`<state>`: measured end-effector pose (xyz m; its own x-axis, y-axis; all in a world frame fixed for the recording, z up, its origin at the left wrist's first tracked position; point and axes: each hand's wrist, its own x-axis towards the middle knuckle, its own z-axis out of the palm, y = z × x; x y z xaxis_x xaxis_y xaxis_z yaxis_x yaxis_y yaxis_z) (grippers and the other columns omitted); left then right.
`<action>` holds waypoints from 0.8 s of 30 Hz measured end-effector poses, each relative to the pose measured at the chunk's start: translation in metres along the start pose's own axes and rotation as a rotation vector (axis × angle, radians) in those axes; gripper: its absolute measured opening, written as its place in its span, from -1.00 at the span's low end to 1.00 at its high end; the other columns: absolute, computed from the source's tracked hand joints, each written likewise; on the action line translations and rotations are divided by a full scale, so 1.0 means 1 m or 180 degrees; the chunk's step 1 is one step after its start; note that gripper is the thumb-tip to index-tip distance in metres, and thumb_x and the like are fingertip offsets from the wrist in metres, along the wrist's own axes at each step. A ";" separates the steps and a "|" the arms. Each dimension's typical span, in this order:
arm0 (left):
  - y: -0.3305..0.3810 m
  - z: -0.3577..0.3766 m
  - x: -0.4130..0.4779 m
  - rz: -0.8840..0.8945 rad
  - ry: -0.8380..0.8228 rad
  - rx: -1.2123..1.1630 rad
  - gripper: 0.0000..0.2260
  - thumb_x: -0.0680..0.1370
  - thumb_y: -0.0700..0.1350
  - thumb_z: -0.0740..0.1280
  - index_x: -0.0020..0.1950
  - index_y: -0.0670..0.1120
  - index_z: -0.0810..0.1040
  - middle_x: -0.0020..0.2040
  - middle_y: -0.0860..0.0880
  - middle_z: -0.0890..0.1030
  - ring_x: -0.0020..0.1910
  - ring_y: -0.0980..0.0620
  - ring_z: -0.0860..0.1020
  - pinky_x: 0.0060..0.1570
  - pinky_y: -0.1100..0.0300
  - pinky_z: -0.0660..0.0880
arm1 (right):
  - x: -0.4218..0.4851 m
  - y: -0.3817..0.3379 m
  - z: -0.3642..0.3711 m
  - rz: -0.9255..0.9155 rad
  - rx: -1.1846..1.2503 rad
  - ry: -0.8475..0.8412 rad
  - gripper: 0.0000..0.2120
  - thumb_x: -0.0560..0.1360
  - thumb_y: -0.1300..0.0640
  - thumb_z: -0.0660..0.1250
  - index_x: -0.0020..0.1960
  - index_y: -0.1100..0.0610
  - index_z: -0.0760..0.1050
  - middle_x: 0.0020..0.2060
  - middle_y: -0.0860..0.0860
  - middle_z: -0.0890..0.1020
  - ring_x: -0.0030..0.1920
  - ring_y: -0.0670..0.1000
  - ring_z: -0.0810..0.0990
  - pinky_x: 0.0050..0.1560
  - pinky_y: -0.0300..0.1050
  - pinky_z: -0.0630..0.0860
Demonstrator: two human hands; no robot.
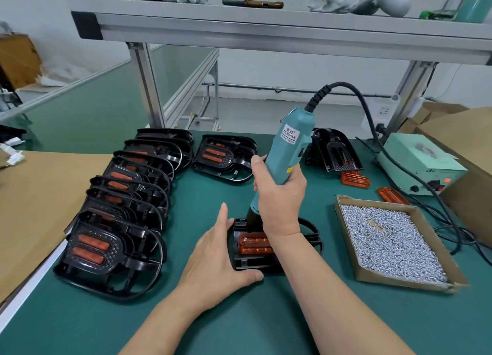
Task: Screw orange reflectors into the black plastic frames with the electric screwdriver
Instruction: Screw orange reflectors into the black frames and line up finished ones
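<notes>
Two hands near surface's [266,317] front edge: right hand [279,195] wrapped round electric screwdriver [288,147], tip down on orange reflector [254,244] in black frame [246,264]; left hand [215,256], fingers straight, bracing frame's left side. Likely light, stiff, slippery; best steadied by rim.

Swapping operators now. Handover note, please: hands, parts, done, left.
Right hand grips the screwdriver, upright, tip down at the far edge of the reflector in the frame in front.
Left hand lies flat, steadying that frame's left edge.
Seemingly done: row of frames with reflectors at left.
Left: finish this one; a bare frame and two loose reflectors sit back right.
The box at right holds screws.
</notes>
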<state>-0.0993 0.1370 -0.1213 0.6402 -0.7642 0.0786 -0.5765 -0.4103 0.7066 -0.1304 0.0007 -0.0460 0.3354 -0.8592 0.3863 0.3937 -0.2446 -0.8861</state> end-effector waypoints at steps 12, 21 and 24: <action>0.001 0.000 0.000 -0.0009 -0.0023 0.0001 0.26 0.13 0.40 0.44 0.55 0.22 -0.37 0.53 0.27 0.23 0.48 0.13 0.21 0.27 0.27 0.22 | -0.001 0.005 0.002 0.0048 -0.0009 -0.0008 -0.81 0.41 0.00 0.47 -0.21 0.06 0.49 -0.39 0.03 0.53 -0.36 0.07 0.49 -0.27 -0.01 0.50; 0.005 -0.005 0.016 0.0219 -0.0300 0.0121 0.33 0.10 0.40 0.50 0.56 0.22 -0.36 0.46 0.25 0.29 0.43 0.18 0.25 0.39 0.18 0.30 | -0.004 0.005 0.004 0.0057 -0.0048 -0.0085 -0.70 0.40 -0.02 0.45 -0.21 0.19 0.45 -0.41 0.09 0.48 -0.37 0.08 0.44 -0.29 0.06 0.47; 0.006 -0.006 0.017 0.0220 -0.0233 0.0009 0.33 0.08 0.37 0.54 0.58 0.24 -0.30 0.39 0.35 0.34 0.36 0.21 0.35 0.27 0.11 0.44 | -0.007 0.005 0.005 -0.0010 -0.0113 -0.0160 -0.69 0.40 -0.01 0.45 -0.25 0.16 0.40 -0.43 0.07 0.44 -0.40 0.03 0.40 -0.35 0.00 0.43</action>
<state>-0.0889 0.1248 -0.1118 0.5601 -0.8250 0.0756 -0.6195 -0.3565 0.6994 -0.1267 0.0081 -0.0520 0.3770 -0.8350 0.4007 0.3645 -0.2640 -0.8930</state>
